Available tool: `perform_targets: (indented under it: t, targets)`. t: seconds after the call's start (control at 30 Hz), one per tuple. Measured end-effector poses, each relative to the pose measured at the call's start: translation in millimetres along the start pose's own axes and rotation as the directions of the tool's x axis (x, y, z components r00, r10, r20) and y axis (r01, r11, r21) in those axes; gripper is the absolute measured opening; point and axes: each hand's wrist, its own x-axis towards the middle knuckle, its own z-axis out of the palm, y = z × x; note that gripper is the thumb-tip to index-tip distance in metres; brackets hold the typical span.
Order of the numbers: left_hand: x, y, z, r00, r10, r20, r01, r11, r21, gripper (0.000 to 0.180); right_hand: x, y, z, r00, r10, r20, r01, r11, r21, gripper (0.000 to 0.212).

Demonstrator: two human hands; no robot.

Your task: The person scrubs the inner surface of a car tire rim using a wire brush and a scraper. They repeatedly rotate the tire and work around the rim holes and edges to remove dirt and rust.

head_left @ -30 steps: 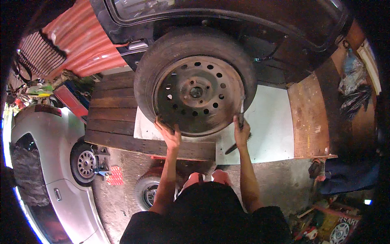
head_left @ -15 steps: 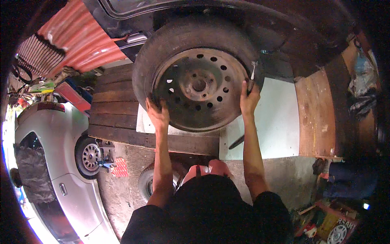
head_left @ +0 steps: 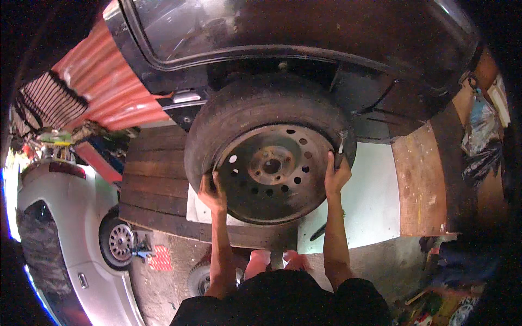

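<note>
A car wheel (head_left: 255, 190), a worn black tyre on a brown steel rim with round holes, is gripped between my two hands. My left hand (head_left: 213, 194) clasps its lower left edge, fingertips curled at the rim. On the right side, my right hand (head_left: 338, 175) is closed round the tyre edge, thumb pointing up. A slim tool (head_left: 342, 145) with a bright metal end and dark lower part stands against the tyre at the right fingers; whether they hold it is unclear. The tyre's top is close under a dark car body (head_left: 326, 32), partly in shadow.
Behind the wheel lie wooden planks (head_left: 155, 168) and a white sheet (head_left: 375, 190), with a dark rod (head_left: 318, 232) near its front edge. A silver car (head_left: 81, 217) stands at left. Another wheel (head_left: 199, 280) lies below by my legs. A plastic bag (head_left: 481, 130) hangs at right.
The view has tilted up, so the scene sits lower and more of the dark car body shows. Both hands stay on the wheel; the left fingers look more curled.
</note>
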Motion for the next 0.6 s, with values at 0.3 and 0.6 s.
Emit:
perform_targets:
  t: [0.3, 0.6]
  targets:
    - [0.2, 6.7, -3.4, 0.998, -0.051, 0.025, 0.051, 0.999, -0.003, 0.027, -10.4, -6.4, 10.4, 0.981, 0.160, -0.111, -0.151, 0.985, 0.083, 0.044]
    - [0.0, -2.0, -3.3, 0.994, -0.091, 0.055, 0.091, 0.996, 0.008, 0.024, -10.7, -2.6, 10.3, 0.976, 0.164, -0.143, -0.139, 0.975, 0.172, 0.041]
